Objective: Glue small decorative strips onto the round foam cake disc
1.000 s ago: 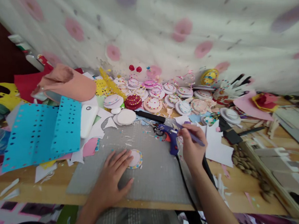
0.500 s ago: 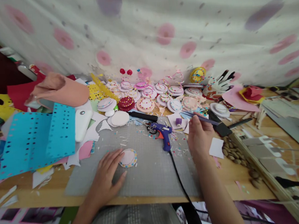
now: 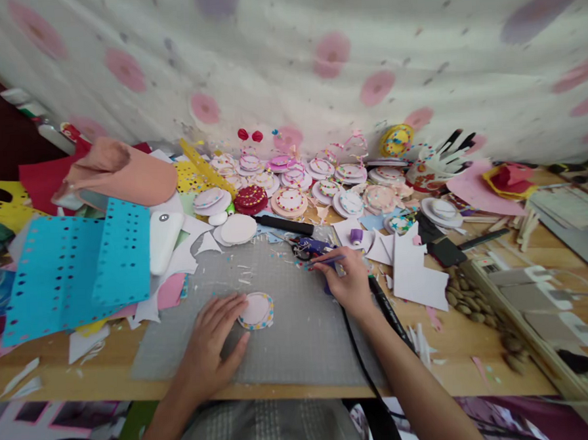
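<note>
On the grey cutting mat lies a small pale foam disc with a rim of coloured dots. My left hand rests beside it with outstretched fingers, the fingertips touching the disc's left edge and the thumb apart. Slim tweezers are pinched in my right hand, their tips pointing left over the mat. Behind and partly under that hand is a blue glue gun, its handle mostly hidden. Tiny coloured bits are scattered near the tweezer tips.
Several decorated little foam hats line the back. Blue dotted foam and a white case lie left. A black marker, white scraps and a power strip are at the right. A black cord crosses the mat.
My right hand has swung left and down with the tweezers, from above the scraps at the right to over the glue gun, uncovering the marker and white scraps. My left hand stays by the disc.
</note>
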A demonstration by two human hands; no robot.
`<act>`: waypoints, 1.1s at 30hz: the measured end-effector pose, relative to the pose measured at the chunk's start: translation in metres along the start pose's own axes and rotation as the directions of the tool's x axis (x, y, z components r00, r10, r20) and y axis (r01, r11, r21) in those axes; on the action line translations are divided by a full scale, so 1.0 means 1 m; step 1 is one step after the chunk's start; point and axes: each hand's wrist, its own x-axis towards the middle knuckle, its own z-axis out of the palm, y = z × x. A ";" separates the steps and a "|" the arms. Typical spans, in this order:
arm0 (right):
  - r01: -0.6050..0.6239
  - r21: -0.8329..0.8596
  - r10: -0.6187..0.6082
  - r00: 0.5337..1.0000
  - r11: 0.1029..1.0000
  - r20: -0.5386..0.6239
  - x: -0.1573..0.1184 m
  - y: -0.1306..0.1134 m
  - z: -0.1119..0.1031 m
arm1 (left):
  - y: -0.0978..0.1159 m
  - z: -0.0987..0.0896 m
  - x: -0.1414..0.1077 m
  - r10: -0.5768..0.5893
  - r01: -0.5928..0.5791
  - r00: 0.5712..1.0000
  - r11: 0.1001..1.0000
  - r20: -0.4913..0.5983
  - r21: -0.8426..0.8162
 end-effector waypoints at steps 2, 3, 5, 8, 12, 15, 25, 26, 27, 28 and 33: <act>0.015 -0.044 -0.015 1.000 0.999 0.007 0.000 0.002 0.001 | 0.000 0.000 0.000 0.009 -0.009 1.000 1.000 -0.004 -0.003; 0.026 -0.059 -0.025 1.000 0.998 0.011 0.000 0.003 0.002 | 0.000 0.000 -0.001 0.010 -0.010 1.000 1.000 -0.004 -0.005; 0.050 -0.089 -0.047 0.998 0.995 0.031 0.000 0.004 0.002 | 0.000 0.000 -0.001 0.008 -0.008 1.000 1.000 0.004 -0.009; 0.071 -0.120 -0.065 0.996 0.990 0.053 0.000 0.004 0.001 | 0.001 -0.002 -0.001 0.002 -0.002 1.000 1.000 0.016 -0.016; 0.041 -0.061 -0.043 0.999 0.997 -0.031 -0.001 0.003 -0.001 | 0.003 -0.003 0.000 0.001 -0.001 0.999 1.000 0.044 -0.005; -0.033 0.061 0.040 0.991 0.998 -0.128 -0.003 0.002 -0.003 | 0.003 -0.001 -0.001 0.006 -0.006 0.998 1.000 0.057 -0.009; 0.004 0.616 0.117 0.981 0.788 -0.156 0.014 -0.053 -0.001 | 0.032 -0.054 0.029 -0.434 0.231 0.810 0.854 -0.394 -0.466; 0.029 0.636 0.098 0.982 0.771 -0.163 0.015 -0.063 0.000 | 0.041 -0.062 0.037 -0.485 0.241 0.809 0.788 -0.331 -0.566; 0.057 0.644 0.075 0.982 0.763 -0.175 0.014 -0.072 0.000 | 0.050 -0.069 0.045 -0.505 0.247 0.826 0.724 -0.250 -0.644; 0.087 0.643 0.047 0.981 0.761 -0.188 0.014 -0.080 -0.001 | 0.058 -0.073 0.051 -0.513 0.261 0.840 0.667 -0.176 -0.698; 0.186 0.601 -0.092 0.979 0.777 -0.183 0.005 -0.104 -0.001 | 0.077 -0.069 0.062 -0.481 0.271 0.877 0.494 0.000 -0.826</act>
